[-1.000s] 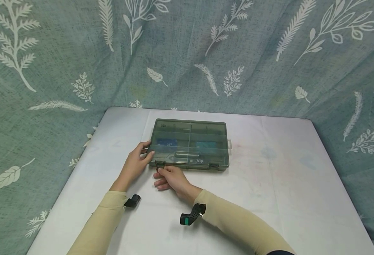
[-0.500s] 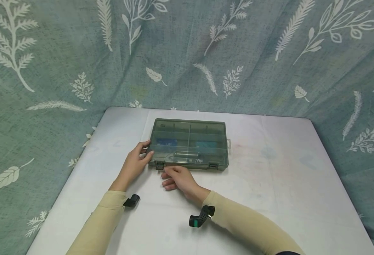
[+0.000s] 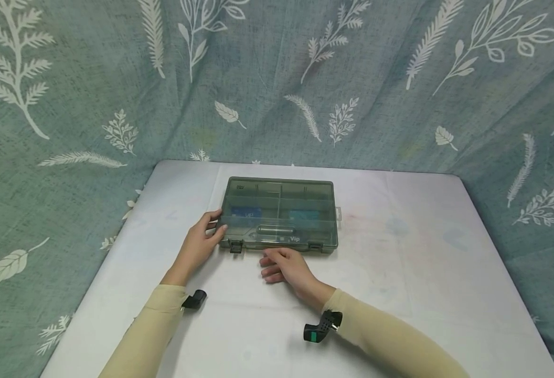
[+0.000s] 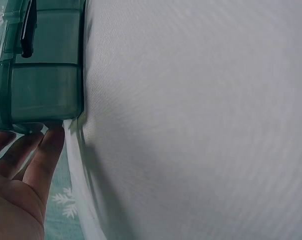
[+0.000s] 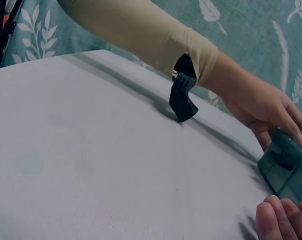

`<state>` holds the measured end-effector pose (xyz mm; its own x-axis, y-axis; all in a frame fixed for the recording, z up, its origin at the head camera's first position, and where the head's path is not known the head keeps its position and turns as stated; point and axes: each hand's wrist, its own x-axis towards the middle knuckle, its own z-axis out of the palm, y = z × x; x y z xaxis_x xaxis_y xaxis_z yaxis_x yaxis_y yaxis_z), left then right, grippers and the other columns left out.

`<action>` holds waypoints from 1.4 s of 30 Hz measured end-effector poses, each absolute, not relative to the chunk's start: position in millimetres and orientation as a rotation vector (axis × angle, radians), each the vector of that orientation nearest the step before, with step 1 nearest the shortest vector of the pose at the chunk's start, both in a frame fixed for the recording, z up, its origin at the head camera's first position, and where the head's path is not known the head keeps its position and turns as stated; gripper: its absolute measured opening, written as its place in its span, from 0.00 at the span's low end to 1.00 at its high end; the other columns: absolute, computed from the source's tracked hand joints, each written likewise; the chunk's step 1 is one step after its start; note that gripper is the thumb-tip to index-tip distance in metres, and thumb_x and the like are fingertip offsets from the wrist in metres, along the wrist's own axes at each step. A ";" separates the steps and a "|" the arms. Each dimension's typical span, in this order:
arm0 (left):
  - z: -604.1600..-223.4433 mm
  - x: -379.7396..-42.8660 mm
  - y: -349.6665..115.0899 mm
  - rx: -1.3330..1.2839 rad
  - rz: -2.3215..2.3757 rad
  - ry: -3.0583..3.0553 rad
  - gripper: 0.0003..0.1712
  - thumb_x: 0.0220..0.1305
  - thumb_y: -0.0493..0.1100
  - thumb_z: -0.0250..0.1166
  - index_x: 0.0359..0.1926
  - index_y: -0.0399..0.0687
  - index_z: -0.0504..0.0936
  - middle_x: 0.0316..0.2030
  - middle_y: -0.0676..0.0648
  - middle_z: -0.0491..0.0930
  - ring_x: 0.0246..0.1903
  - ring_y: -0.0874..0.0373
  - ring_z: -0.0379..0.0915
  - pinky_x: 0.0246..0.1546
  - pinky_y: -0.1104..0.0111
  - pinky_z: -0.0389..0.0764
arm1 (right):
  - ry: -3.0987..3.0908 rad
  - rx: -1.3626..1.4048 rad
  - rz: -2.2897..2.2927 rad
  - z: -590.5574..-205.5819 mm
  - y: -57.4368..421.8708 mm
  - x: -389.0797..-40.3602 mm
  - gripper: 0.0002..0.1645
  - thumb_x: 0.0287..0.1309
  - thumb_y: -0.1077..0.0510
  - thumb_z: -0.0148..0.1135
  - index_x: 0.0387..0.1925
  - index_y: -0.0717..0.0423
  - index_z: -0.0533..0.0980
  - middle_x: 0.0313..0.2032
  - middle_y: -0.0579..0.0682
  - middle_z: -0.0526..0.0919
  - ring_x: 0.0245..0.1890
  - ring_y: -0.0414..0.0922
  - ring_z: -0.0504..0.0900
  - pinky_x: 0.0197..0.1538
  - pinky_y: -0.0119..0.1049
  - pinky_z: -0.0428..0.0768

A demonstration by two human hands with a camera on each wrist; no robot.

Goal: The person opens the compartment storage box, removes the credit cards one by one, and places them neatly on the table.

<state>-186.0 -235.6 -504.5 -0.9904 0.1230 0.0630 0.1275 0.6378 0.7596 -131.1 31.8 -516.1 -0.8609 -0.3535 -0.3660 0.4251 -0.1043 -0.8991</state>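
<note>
Two hands, one box. Left hand point(image 3: 199, 241) at the box's left end, thumb on the front corner, fingers fairly straight against the side, thumb and fingers apart; in the left wrist view three fingers show, tips at the end wall. Right hand point(image 3: 288, 268) just off the box's front edge, fingers loosely bent, nothing seen in it; cannot tell whether the thumb side touches the edge. Box point(image 3: 277, 199): flat on the table, lid down, see-through green, toward the table's far side. Two latches in front: left latch point(image 3: 236, 247) swung outward, right latch point(image 3: 315, 247) lying against the front wall. One tab point(image 3: 338, 213) on the right end. Under the lid, two blue patches point(image 3: 246, 212), one each side of the lengthwise middle divider. Back along the arms: two tan sleeves point(image 3: 145, 325), two black wrist cameras point(image 3: 321, 326). One white table point(image 3: 428, 294); beyond it, green leaf-print cloth point(image 3: 258, 63).
</note>
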 end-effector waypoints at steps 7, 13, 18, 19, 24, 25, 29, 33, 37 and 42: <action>-503.8 -185.9 -235.2 -0.219 -1.320 -2.839 0.34 0.77 0.53 0.57 0.76 0.44 0.63 0.73 0.39 0.64 0.66 0.39 0.67 0.65 0.45 0.75 | 1.636 0.137 -2.050 -518.8 55.5 -130.5 0.28 0.76 0.49 0.56 0.63 0.67 0.75 0.51 0.62 0.84 0.36 0.43 0.88 0.41 0.38 0.90; -503.2 -185.3 -235.0 -0.224 -1.325 -2.830 0.33 0.77 0.51 0.58 0.75 0.43 0.63 0.73 0.39 0.64 0.66 0.39 0.68 0.64 0.45 0.75 | 1.660 0.146 -2.048 -517.1 74.0 -128.3 0.29 0.76 0.48 0.54 0.63 0.69 0.74 0.51 0.62 0.85 0.37 0.44 0.88 0.41 0.38 0.90; -502.3 -185.2 -234.6 -0.215 -1.327 -2.833 0.33 0.77 0.49 0.59 0.75 0.43 0.63 0.73 0.39 0.64 0.66 0.38 0.68 0.65 0.45 0.75 | 1.656 0.200 -2.054 -516.8 86.0 -127.7 0.31 0.76 0.45 0.54 0.62 0.69 0.74 0.50 0.61 0.85 0.38 0.45 0.88 0.41 0.38 0.90; -502.2 -185.2 -234.5 -0.214 -1.329 -2.833 0.33 0.77 0.49 0.59 0.75 0.43 0.63 0.73 0.39 0.64 0.66 0.38 0.68 0.65 0.45 0.75 | 1.652 0.213 -2.057 -516.7 88.0 -127.5 0.31 0.76 0.45 0.54 0.61 0.69 0.75 0.49 0.61 0.85 0.38 0.45 0.88 0.41 0.38 0.90; -501.9 -185.2 -234.6 -0.220 -1.335 -2.833 0.32 0.77 0.47 0.59 0.76 0.43 0.63 0.73 0.39 0.64 0.66 0.38 0.67 0.65 0.45 0.75 | 1.651 0.269 -2.064 -515.7 96.9 -125.9 0.33 0.75 0.42 0.54 0.60 0.69 0.76 0.48 0.59 0.86 0.38 0.46 0.88 0.40 0.39 0.90; -501.8 -185.3 -234.6 -0.221 -1.338 -2.833 0.32 0.77 0.47 0.59 0.76 0.43 0.62 0.73 0.39 0.64 0.66 0.38 0.67 0.65 0.45 0.75 | 1.651 0.279 -2.066 -515.4 98.7 -125.5 0.34 0.75 0.41 0.54 0.60 0.69 0.76 0.48 0.60 0.86 0.38 0.46 0.89 0.41 0.39 0.90; -500.9 -184.8 -234.6 -0.217 -1.340 -2.838 0.33 0.77 0.48 0.59 0.76 0.43 0.62 0.74 0.39 0.63 0.66 0.38 0.67 0.65 0.45 0.75 | 1.650 0.317 -2.084 -514.4 105.3 -124.9 0.38 0.73 0.37 0.55 0.59 0.69 0.77 0.47 0.60 0.87 0.38 0.47 0.89 0.40 0.40 0.90; -500.5 -184.2 -234.4 -0.211 -1.339 -2.839 0.33 0.77 0.48 0.59 0.76 0.44 0.62 0.74 0.39 0.63 0.66 0.38 0.67 0.65 0.45 0.75 | 1.631 0.347 -2.103 -514.4 109.8 -125.3 0.38 0.73 0.37 0.54 0.59 0.69 0.77 0.45 0.59 0.88 0.37 0.47 0.90 0.40 0.40 0.90; -501.2 -183.8 -234.2 -0.213 -1.336 -2.837 0.33 0.77 0.48 0.59 0.76 0.44 0.62 0.74 0.39 0.63 0.66 0.38 0.67 0.65 0.45 0.75 | 1.615 0.345 -2.103 -515.4 111.6 -126.1 0.39 0.74 0.37 0.53 0.60 0.70 0.76 0.44 0.57 0.88 0.37 0.46 0.90 0.39 0.39 0.90; -502.0 -183.8 -234.4 -0.210 -1.334 -2.836 0.33 0.77 0.49 0.59 0.76 0.44 0.62 0.74 0.39 0.63 0.66 0.38 0.67 0.65 0.45 0.75 | 1.604 0.311 -2.095 -515.5 111.9 -125.9 0.38 0.75 0.37 0.52 0.61 0.70 0.74 0.45 0.56 0.88 0.38 0.45 0.89 0.39 0.38 0.90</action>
<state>-183.8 -234.4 -502.0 -0.9910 0.1207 0.0573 0.1211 0.6305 0.7666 -125.9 111.9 -515.5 -0.8588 -0.2347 -0.4553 0.5008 -0.1976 -0.8427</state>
